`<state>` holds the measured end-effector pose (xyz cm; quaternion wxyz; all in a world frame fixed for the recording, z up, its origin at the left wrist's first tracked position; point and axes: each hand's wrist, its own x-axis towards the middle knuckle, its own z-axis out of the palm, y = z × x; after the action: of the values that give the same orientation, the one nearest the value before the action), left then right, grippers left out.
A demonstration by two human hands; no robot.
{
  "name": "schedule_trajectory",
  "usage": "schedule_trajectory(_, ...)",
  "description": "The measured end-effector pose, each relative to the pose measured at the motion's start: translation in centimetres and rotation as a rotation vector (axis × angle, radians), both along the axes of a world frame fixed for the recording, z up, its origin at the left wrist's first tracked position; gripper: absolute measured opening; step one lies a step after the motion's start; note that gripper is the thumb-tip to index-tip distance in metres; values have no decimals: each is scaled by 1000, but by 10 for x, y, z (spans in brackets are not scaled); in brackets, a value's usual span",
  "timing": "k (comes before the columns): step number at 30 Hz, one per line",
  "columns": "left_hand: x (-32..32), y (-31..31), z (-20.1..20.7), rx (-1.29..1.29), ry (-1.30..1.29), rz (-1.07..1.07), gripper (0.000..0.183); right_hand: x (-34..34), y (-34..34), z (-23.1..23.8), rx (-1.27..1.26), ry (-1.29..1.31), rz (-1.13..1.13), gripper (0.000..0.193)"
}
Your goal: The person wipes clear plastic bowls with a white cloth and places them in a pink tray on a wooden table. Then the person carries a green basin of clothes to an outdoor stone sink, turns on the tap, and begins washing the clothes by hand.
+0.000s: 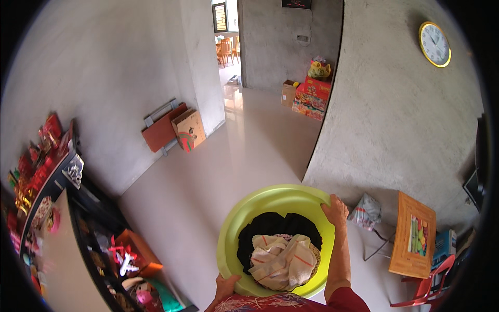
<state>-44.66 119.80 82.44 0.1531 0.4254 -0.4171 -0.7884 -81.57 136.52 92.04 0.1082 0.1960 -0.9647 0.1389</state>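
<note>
One basin (227, 239) is up over the floor (182, 192), gripped by two hands: the left hand (226, 286) is closed on its near-left rim, the right hand (335, 210) on its right. Inside lie at least two cloths, one black cloth (251, 229) under one pale cloth (285, 260) (striped). One clock (435, 44) hangs at right.

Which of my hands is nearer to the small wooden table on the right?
Right. Your right hand grips the basin rim on the side facing the wooden table; your left hand holds the near-left rim, with the basin between it and the table.
</note>
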Motion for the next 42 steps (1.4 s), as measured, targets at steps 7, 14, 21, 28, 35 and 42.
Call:
schedule_trajectory(7,-71,-53,16,17,26,20,36,-61,-52,15,2,-71,-67,38)
schedule_trajectory(14,-144,-106,24,-8,23,49,41,-151,-124,3,-7,-92,5,37)
schedule_trajectory(21,-216,-145,18,36,39,110,36,-231,-192,5,14,-101,42,35)
schedule_trajectory(28,-294,-202,19,10,40,110,36,-303,-226,-5,-44,-62,38,39)
schedule_trajectory(35,-375,-271,31,0,120,35,36,-361,-249,13,-63,-31,-11,37)
schedule_trajectory(42,-465,-314,22,75,111,26,36,-461,-284,11,-21,7,-52,39)
